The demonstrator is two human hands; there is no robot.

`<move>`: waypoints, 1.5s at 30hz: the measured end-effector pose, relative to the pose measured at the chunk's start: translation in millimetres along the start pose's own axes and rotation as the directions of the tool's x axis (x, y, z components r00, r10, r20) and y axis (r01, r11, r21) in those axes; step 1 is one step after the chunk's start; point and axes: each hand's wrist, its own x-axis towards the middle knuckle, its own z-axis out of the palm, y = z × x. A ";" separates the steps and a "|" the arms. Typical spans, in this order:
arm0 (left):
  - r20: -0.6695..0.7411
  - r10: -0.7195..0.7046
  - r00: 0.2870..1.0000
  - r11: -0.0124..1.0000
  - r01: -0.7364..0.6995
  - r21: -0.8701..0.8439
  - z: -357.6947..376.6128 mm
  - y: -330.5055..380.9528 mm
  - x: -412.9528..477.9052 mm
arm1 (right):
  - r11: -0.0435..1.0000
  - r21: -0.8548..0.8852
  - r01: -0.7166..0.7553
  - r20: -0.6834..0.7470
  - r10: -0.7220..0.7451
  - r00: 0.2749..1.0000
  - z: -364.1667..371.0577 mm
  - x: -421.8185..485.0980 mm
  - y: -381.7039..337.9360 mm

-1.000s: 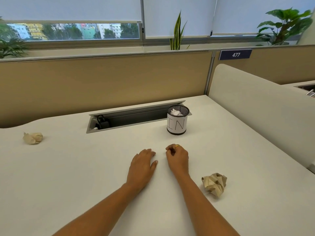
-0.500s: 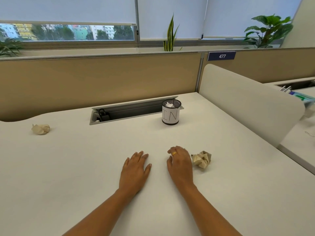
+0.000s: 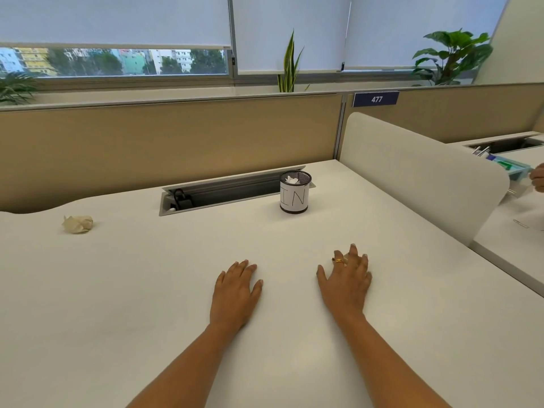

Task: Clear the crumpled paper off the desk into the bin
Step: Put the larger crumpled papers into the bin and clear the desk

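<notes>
Nearest to the person, in front of the bin [image 3: 295, 198] and well apart from it, both hands are on the smooth white desk [image 3: 147, 304]. The left hand [image 3: 235, 290] lies flat, palm down, with fingers straight and nothing in it. The right hand [image 3: 346, 279], with a gold ring [image 3: 338, 260], has its fingers spread and a little arched. Whether it covers or grasps something under the palm cannot be told. One crumpled paper [image 3: 78, 224] is plainly seen: a beige, wrinkled lump with soft folds, far to the left of the bin and about as far back as it. The step in hand seems to be the picking up of a paper. The next move probably calls for a light pinch, because such a ball is springy and can roll away, then a carry over the narrow round mouth of the bin. The bin is a small black mesh cylinder with a white paper label (the letters "IN" are on it), and a white scrap [image 3: 292, 180] is already inside. Just behind it runs a grey metal cable tray [image 3: 223, 191], and beyond stands a tan partition [image 3: 176, 142].
</notes>
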 end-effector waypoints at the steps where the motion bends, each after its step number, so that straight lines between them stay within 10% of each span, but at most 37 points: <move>1: -0.007 0.000 1.000 1.000 0.000 -0.002 -0.1 -0.4 0.3 | 1.000 0.026 0.015 -0.018 -0.015 1.000 0.0 0.7 -0.3; 22: -0.031 -0.009 0.999 1.000 0.009 0.017 0.0 -2.8 19.6 | 0.778 0.534 0.332 -0.115 -0.322 0.940 -2.3 25.1 -54.3; 45: -0.020 -0.116 0.993 0.992 0.117 0.042 2.9 -28.0 125.7 | 0.621 0.734 0.274 -0.304 -0.060 0.951 -30.6 190.0 -114.7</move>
